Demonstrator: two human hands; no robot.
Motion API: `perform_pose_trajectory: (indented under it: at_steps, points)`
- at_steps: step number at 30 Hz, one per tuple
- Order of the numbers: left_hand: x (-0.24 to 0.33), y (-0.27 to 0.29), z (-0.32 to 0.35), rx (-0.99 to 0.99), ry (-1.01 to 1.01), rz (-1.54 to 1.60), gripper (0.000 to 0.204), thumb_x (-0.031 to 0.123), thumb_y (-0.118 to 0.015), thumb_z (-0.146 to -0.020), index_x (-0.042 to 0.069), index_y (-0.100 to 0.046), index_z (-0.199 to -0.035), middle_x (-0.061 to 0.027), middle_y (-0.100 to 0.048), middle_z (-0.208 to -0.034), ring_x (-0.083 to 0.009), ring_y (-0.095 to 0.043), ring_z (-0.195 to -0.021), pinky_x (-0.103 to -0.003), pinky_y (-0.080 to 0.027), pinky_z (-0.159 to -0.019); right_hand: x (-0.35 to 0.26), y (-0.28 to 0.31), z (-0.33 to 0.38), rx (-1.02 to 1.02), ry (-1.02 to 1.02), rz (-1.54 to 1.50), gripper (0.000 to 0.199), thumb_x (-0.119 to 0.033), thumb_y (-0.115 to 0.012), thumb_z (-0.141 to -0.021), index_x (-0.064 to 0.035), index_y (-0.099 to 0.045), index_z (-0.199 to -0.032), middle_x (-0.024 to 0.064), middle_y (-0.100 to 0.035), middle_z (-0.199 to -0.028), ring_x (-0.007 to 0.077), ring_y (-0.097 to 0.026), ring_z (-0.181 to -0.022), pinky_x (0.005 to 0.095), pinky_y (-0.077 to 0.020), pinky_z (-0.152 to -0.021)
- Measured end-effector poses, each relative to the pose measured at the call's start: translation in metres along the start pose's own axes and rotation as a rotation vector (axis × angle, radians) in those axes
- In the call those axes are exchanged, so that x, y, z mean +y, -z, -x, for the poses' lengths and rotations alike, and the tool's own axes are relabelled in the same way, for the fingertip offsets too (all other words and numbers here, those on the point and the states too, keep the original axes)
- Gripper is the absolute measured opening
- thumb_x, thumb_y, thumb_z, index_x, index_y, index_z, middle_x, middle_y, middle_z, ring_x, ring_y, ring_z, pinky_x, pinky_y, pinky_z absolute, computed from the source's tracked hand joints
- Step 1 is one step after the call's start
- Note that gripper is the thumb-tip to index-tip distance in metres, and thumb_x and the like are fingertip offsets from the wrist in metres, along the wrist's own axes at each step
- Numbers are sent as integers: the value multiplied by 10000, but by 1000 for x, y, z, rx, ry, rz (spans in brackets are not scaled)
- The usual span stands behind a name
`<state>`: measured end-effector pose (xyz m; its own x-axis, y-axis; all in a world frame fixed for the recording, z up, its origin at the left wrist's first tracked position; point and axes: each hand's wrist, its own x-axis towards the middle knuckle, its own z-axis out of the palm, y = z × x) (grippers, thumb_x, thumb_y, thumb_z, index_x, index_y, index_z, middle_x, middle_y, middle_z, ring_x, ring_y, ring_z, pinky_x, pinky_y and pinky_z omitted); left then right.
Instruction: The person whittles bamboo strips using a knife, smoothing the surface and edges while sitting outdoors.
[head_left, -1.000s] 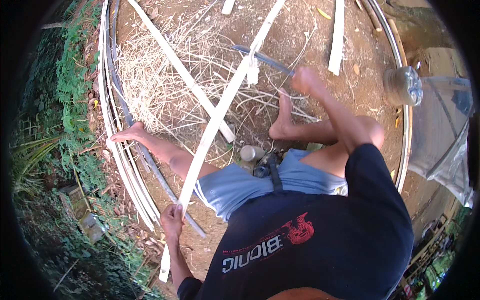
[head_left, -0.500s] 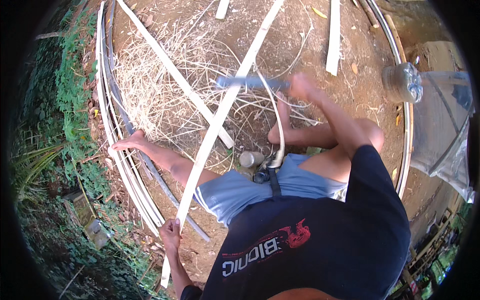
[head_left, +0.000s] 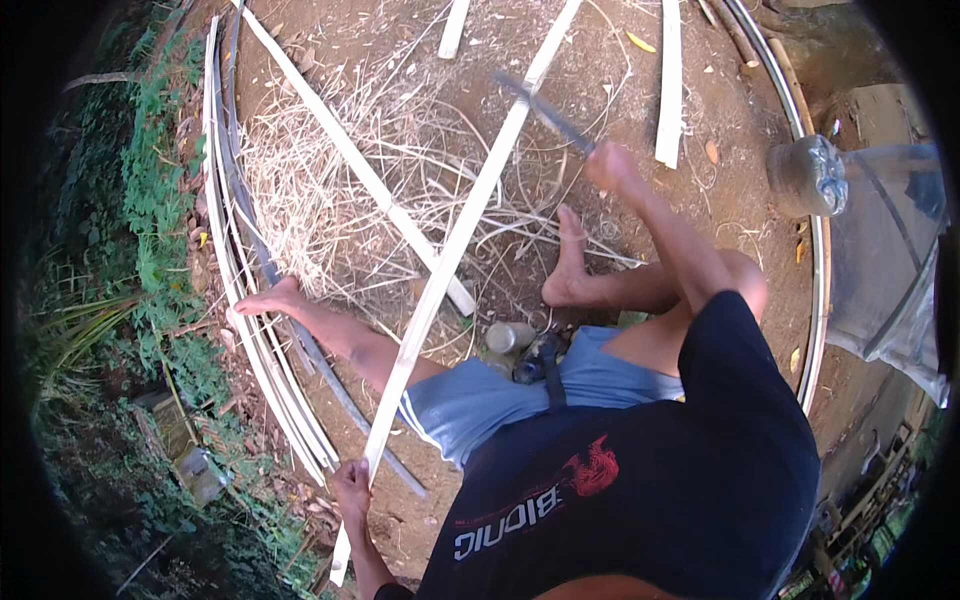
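My left hand (head_left: pixel 350 487) is closed around the near end of a long pale wooden strip (head_left: pixel 447 250), probably split bamboo. The strip slants away from me to the far edge of view, passing over my thigh. In my right hand (head_left: pixel 610 168) is the handle of a long-bladed knife (head_left: pixel 560 122). Its blade reaches left, and its tip lies across the far part of the strip; whether it touches the strip I cannot tell. A second pale strip (head_left: pixel 350 155) lies on the ground and crosses under the held one.
A tangled heap of thin shavings (head_left: pixel 310 190) covers the ground between my feet. More long strips (head_left: pixel 225 250) lie bundled at the left, beside green plants (head_left: pixel 160 230). A clear plastic container (head_left: pixel 808 175) stands at the right, near plastic sheeting (head_left: pixel 885 260).
My right hand has moved the knife farther along the strip, and the blade now points up-left instead of level. A long curled shaving beside the strip no longer hangs toward my lap.
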<state>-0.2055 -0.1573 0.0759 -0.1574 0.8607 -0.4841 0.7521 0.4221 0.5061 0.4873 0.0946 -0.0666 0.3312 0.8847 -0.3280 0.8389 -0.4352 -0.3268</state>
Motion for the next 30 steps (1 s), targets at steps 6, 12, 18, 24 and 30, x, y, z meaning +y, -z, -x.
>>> perform_pose_trajectory:
  at_steps: [6, 12, 18, 24, 30]
  points:
    - [39, 13, 13, -43, 86, 7, 307, 206, -608, -955, 29, -561, -709, 26, -464, -525, -53, -428, -441, -249, -311, -392, 29, 11, -18, -70, 37, 125, 316, -252, -503, -854, -8, -701, -893, 235, -692, -894, 383, -680, -815, 464, -543, -767]
    - [57, -22, -1, -21, 62, -4, 339, 238, -696, -881, 31, -548, -657, -1, -501, -531, -73, -441, -448, -279, -328, -406, 34, 12, -24, -24, -229, -439, 259, -265, -584, -880, -9, -618, -862, 138, -640, -744, 277, -629, -651, 397, -519, -607]
    - [72, -33, -10, -130, -75, -171, 259, 181, -732, -839, -15, -568, -800, -84, -559, -633, -149, -497, -557, -323, -409, -516, -8, -20, 49, -341, -378, -1085, 165, -193, -635, -874, -98, -502, -853, -38, -455, -595, 73, -436, -469, 236, -366, -411]
    - [104, -89, -37, -319, 105, 44, 179, 156, -640, -909, -17, -632, -950, -76, -624, -618, -146, -590, -482, -297, -456, -454, -48, -72, 122, -450, -20, -703, 204, -168, -645, -789, 26, -615, -841, 153, -613, -767, 278, -590, -645, 409, -481, -614]
    - [146, -128, -73, -251, -32, -35, 254, 268, -610, -930, 24, -678, -939, -54, -601, -567, -157, -568, -456, -333, -451, -481, -83, -70, 227, -282, 475, 10, 328, -232, -629, -781, 60, -627, -929, 316, -640, -835, 460, -666, -786, 530, -526, -714]
